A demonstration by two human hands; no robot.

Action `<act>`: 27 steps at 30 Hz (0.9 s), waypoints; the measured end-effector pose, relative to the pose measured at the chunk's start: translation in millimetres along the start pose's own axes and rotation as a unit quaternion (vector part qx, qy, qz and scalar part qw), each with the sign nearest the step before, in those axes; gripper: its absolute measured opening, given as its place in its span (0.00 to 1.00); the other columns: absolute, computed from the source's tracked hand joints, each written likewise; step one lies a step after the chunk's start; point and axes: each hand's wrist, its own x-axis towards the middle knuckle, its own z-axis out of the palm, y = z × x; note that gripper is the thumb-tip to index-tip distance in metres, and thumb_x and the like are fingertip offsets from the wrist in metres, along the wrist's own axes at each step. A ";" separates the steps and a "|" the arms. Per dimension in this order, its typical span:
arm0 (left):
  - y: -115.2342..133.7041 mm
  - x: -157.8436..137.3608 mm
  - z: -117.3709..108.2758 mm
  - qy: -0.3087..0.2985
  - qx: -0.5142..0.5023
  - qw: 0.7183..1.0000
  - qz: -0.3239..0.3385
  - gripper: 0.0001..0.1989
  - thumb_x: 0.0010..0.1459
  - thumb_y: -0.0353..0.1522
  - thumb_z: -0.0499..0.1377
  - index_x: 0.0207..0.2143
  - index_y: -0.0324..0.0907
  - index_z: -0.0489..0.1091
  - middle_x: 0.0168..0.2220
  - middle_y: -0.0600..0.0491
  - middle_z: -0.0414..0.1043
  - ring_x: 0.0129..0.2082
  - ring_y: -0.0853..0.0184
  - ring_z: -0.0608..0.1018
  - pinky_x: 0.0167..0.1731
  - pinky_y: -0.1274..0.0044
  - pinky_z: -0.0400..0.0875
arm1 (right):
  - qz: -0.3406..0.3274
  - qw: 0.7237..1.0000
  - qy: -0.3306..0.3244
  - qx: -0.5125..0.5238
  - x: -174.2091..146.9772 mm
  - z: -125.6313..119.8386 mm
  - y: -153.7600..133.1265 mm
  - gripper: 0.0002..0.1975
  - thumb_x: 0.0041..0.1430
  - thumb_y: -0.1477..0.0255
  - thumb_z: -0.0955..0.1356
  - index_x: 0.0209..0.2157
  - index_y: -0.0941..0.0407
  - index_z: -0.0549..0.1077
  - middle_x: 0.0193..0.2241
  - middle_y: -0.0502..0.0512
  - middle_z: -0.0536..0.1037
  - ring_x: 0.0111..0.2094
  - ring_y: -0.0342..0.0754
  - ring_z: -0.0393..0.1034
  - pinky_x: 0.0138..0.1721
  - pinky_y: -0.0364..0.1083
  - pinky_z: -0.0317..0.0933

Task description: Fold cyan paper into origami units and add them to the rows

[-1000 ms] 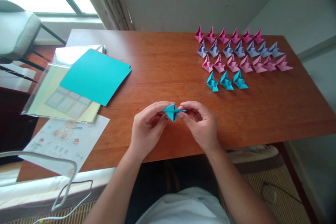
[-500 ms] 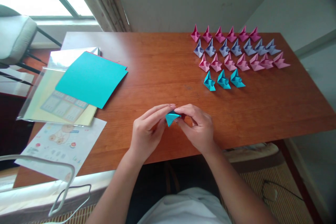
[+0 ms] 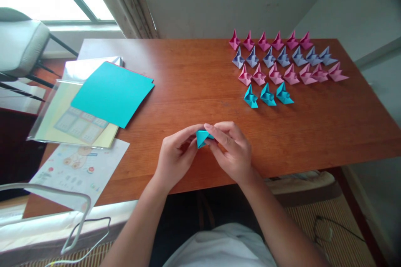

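Between my two hands, just above the front of the table, is a small piece of folded turquoise paper. My left hand pinches its left side, thumb below and fingers above. From the right, my right hand grips it too, its index finger lying over the top edge and its thumb underneath. Fingers hide part of the folds. Beyond my hands stand three finished turquoise origami figures in a short row.
Behind them are rows of pink origami figures, lilac ones and darker pink ones. Turquoise sheets lie on a plastic packet at the left, near a printed paper. A white bent tube crosses the lower left.
The folded turquoise paper has turned slightly in my fingers. My right index finger has shifted over its top, and my left fingertips have drawn back. The view has moved slightly.
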 end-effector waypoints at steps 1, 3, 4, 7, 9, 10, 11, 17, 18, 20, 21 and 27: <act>-1.0 -0.3 0.0 -0.001 -0.012 1.000 -0.004 0.17 0.63 0.24 0.60 0.52 0.44 0.77 0.48 0.50 0.82 0.42 0.67 0.84 0.44 0.80 0.78 | 0.001 1.000 0.001 -0.004 -0.2 0.1 -0.2 0.28 0.65 0.79 0.69 0.62 0.41 0.69 0.40 0.52 0.75 0.41 0.44 0.75 0.44 0.45 0.73; -1.6 -0.3 0.1 -0.002 -0.035 0.999 -0.007 0.18 0.63 0.23 0.60 0.53 0.45 0.77 0.49 0.50 0.81 0.44 0.66 0.84 0.45 0.79 0.78 | 0.005 1.000 0.004 -0.016 -0.6 0.1 -0.3 0.25 0.65 0.78 0.70 0.60 0.42 0.71 0.40 0.52 0.76 0.41 0.44 0.75 0.44 0.45 0.73; -1.3 -0.2 0.2 -0.003 -0.045 0.999 -0.009 0.18 0.63 0.24 0.60 0.53 0.45 0.77 0.50 0.50 0.81 0.45 0.65 0.84 0.46 0.79 0.78 | 0.007 1.000 0.005 -0.022 -0.8 0.1 -0.2 0.24 0.65 0.77 0.70 0.59 0.43 0.72 0.40 0.52 0.77 0.41 0.45 0.75 0.44 0.45 0.73; 0.5 0.6 0.4 -0.004 -0.059 0.998 -0.019 0.16 0.64 0.25 0.60 0.53 0.44 0.77 0.50 0.49 0.81 0.46 0.65 0.83 0.46 0.79 0.78 | 0.010 0.999 0.009 -0.031 -0.9 0.2 0.2 0.21 0.64 0.77 0.71 0.57 0.45 0.74 0.39 0.52 0.78 0.41 0.45 0.76 0.44 0.45 0.73; 1.8 0.9 0.4 -0.001 -0.063 0.998 -0.026 0.15 0.64 0.26 0.60 0.52 0.43 0.77 0.50 0.49 0.81 0.45 0.65 0.84 0.45 0.80 0.78 | 0.015 0.999 0.010 -0.031 -0.8 0.3 0.4 0.19 0.64 0.76 0.71 0.55 0.46 0.75 0.39 0.53 0.79 0.41 0.45 0.76 0.44 0.45 0.73; 2.4 1.1 0.4 0.000 -0.065 0.997 -0.030 0.15 0.64 0.27 0.61 0.52 0.43 0.77 0.50 0.48 0.81 0.45 0.65 0.84 0.44 0.80 0.78 | 0.018 0.999 0.010 -0.030 -0.6 0.3 0.4 0.18 0.64 0.76 0.71 0.54 0.47 0.75 0.39 0.53 0.79 0.41 0.45 0.76 0.44 0.45 0.73; 3.1 1.2 0.3 0.001 -0.068 0.997 -0.035 0.14 0.64 0.27 0.61 0.52 0.43 0.77 0.49 0.48 0.81 0.45 0.65 0.84 0.45 0.80 0.78 | 0.023 0.999 0.008 -0.029 -0.4 0.1 0.4 0.17 0.64 0.76 0.71 0.53 0.48 0.76 0.39 0.53 0.79 0.41 0.45 0.76 0.43 0.45 0.73; 8.3 2.6 1.1 0.002 -0.096 0.994 -0.054 0.12 0.63 0.29 0.63 0.49 0.41 0.77 0.44 0.48 0.83 0.43 0.64 0.84 0.44 0.78 0.80 | 0.069 0.998 -0.005 0.002 1.0 -2.3 0.8 0.11 0.64 0.73 0.72 0.47 0.49 0.79 0.37 0.53 0.81 0.38 0.46 0.77 0.40 0.45 0.72; 8.6 2.7 1.4 0.002 -0.096 0.994 -0.058 0.12 0.62 0.29 0.63 0.49 0.40 0.77 0.43 0.48 0.83 0.42 0.64 0.84 0.43 0.78 0.80 | 0.079 0.997 -0.009 0.009 1.1 -2.8 1.2 0.10 0.64 0.72 0.72 0.47 0.48 0.80 0.36 0.52 0.82 0.38 0.46 0.78 0.40 0.45 0.72; 8.1 2.7 2.0 0.004 -0.092 0.994 -0.066 0.12 0.62 0.30 0.63 0.48 0.40 0.77 0.42 0.48 0.83 0.39 0.64 0.84 0.41 0.77 0.81 | 0.098 0.995 -0.018 0.022 0.8 -3.5 2.1 0.10 0.65 0.70 0.72 0.47 0.47 0.80 0.36 0.51 0.82 0.37 0.46 0.78 0.39 0.45 0.72; 7.4 2.5 2.3 0.005 -0.090 0.994 -0.067 0.12 0.62 0.30 0.63 0.48 0.39 0.77 0.41 0.48 0.83 0.39 0.64 0.84 0.41 0.77 0.81 | 0.105 0.994 -0.023 0.028 0.6 -3.6 2.5 0.10 0.65 0.70 0.71 0.47 0.47 0.80 0.36 0.51 0.82 0.37 0.46 0.78 0.39 0.45 0.72; 4.9 1.8 3.6 0.007 -0.089 0.994 -0.059 0.11 0.63 0.31 0.63 0.47 0.40 0.77 0.41 0.47 0.82 0.38 0.65 0.84 0.39 0.78 0.80 | 0.101 0.993 -0.041 0.045 0.7 -4.1 2.5 0.10 0.65 0.71 0.71 0.47 0.48 0.80 0.36 0.51 0.82 0.37 0.45 0.78 0.39 0.44 0.71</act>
